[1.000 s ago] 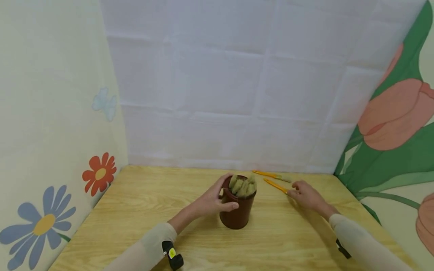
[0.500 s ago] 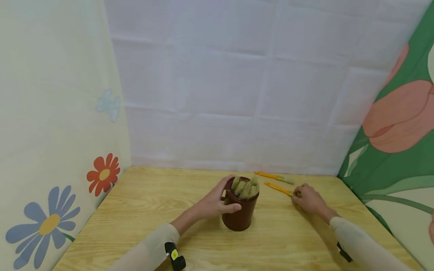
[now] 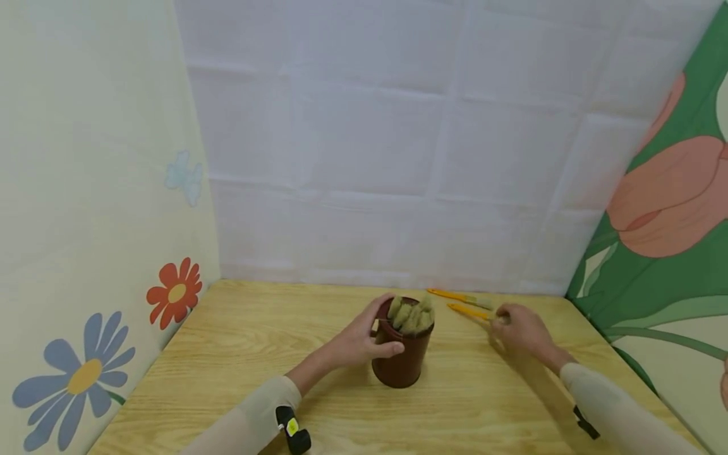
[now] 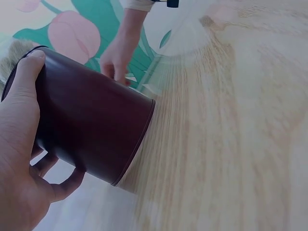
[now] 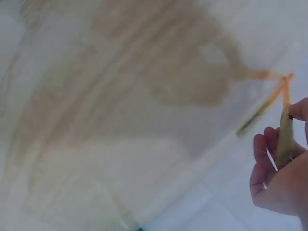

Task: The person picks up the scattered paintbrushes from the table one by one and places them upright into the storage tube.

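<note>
My left hand (image 3: 354,342) grips a dark brown cylindrical brush holder (image 3: 400,368), thumb on the near side and fingers round the back. In the left wrist view the holder's (image 4: 91,113) smooth wall fills the middle, and the thumb presses close to its rim. Tan bristle heads (image 3: 418,319) stick up out of it. To the right, my right hand (image 3: 524,332) pinches an orange-handled paintbrush (image 3: 469,311) by its bristle end, with the handle pointing left. The right wrist view shows the paintbrush's bristles (image 5: 285,139) between thumb and curled fingers.
A second orange-handled paintbrush (image 3: 455,295) lies just behind, near the table's back edge. The wood-grain table (image 3: 267,335) meets a creased white sheet (image 3: 364,158) at the back. Flower-printed panels (image 3: 662,189) stand at both sides.
My right hand has closed on the paintbrush's bristle end, and the brush has shifted slightly back and to the right. My left hand stays on the holder.
</note>
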{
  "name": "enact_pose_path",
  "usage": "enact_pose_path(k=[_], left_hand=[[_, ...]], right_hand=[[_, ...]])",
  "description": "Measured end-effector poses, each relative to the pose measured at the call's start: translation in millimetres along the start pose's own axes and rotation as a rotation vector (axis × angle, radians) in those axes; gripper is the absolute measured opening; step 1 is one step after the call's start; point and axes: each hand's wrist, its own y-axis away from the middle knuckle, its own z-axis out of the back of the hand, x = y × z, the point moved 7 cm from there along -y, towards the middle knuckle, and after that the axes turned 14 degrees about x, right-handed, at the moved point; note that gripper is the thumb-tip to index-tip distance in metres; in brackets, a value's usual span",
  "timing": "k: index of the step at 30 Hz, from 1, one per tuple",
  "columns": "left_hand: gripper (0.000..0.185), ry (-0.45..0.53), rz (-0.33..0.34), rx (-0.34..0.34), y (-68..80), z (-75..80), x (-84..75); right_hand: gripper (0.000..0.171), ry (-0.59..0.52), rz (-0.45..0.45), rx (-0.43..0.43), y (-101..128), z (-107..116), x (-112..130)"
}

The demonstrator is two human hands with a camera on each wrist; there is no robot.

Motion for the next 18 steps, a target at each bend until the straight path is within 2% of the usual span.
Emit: enact_pose_path(k=[7, 13, 18], left_hand=[[0.092, -0.027, -0.012, 0.000, -1.7, 2.4, 0.7], [0.093, -0.038, -0.018, -0.002, -2.2, 3.7, 0.5], [0.093, -0.047, -0.019, -0.010, -3.8, 3.6, 0.1]], right_hand=[[0.029, -0.011, 0.073, -0.066, 2.4, 31.0, 19.2], [0.033, -0.179, 0.073, -0.059, 6.3, 50.4, 40.1], [0.029, -0.308, 0.107, -0.112, 9.6, 71.6, 60.4]])
